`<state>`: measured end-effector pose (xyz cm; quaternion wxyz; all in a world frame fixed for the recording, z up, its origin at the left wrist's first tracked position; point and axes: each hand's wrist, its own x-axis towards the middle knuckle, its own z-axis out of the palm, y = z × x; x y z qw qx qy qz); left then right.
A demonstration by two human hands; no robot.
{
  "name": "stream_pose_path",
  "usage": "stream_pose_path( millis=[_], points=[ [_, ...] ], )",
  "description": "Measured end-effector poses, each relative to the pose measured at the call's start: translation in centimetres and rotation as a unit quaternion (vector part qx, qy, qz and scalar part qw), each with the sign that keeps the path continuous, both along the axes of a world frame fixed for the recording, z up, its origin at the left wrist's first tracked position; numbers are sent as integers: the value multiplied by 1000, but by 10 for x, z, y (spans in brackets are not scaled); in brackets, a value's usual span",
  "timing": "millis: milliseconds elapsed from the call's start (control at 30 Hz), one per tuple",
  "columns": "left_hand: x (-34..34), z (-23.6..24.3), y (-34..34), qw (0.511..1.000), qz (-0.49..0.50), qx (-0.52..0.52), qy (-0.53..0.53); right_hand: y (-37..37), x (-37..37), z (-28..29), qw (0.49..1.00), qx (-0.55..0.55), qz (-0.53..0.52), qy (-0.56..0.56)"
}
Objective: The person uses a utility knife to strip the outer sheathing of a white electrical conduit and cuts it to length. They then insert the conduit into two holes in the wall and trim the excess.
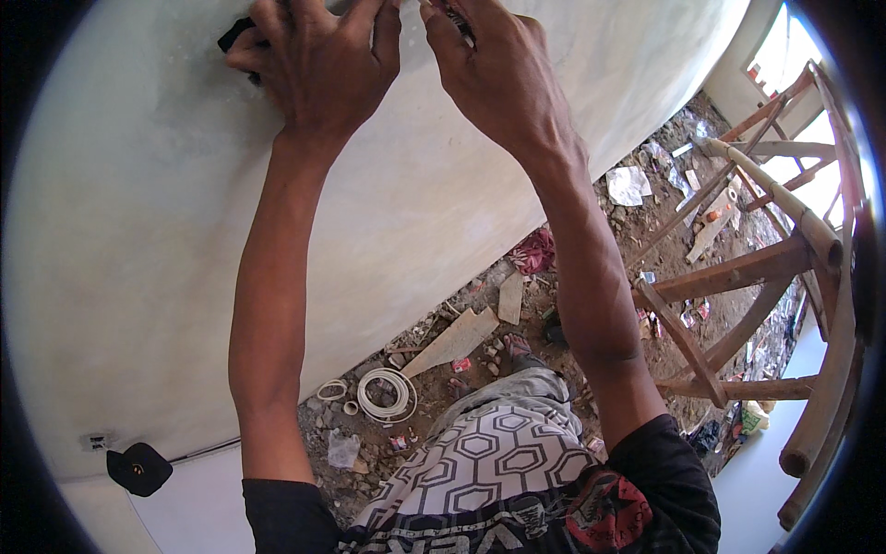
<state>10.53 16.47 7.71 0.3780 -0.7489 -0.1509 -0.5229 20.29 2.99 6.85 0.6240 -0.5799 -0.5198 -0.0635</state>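
Both my arms are raised against a pale plastered wall (397,231), with the fingertips cut off by the top edge. My left hand (325,69) lies close to the wall, its fingers curled. Under its outer fingers a black object (236,35) shows in part, too hidden to name. To the right, my right hand (503,78) is closed around a small dark item (459,20) that shows only as a sliver between thumb and palm. A pale tip beside that thumb is too small to name.
At right stands a wooden scaffold (738,268) of rough poles. Rubble covers the floor below, with a coil of white cable or tubing (387,395), a broken board (452,342) and a maroon cloth (532,251). A black cap (138,469) hangs low on the wall beside a socket (97,442).
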Motion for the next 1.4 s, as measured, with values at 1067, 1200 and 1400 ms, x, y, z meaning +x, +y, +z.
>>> stream_pose_path(
  millis=[1067,1200,1400],
  points=[
    [-6,5,19,982,-180,-46,-36,-1,-17,28,981,-159,-109,-27],
    [-7,5,25,978,-198,-32,-59,-9,-23,38,976,-192,-97,-12],
    [-9,8,20,976,-207,-36,-61,-5,-20,32,975,-179,-131,-31]
  ],
)
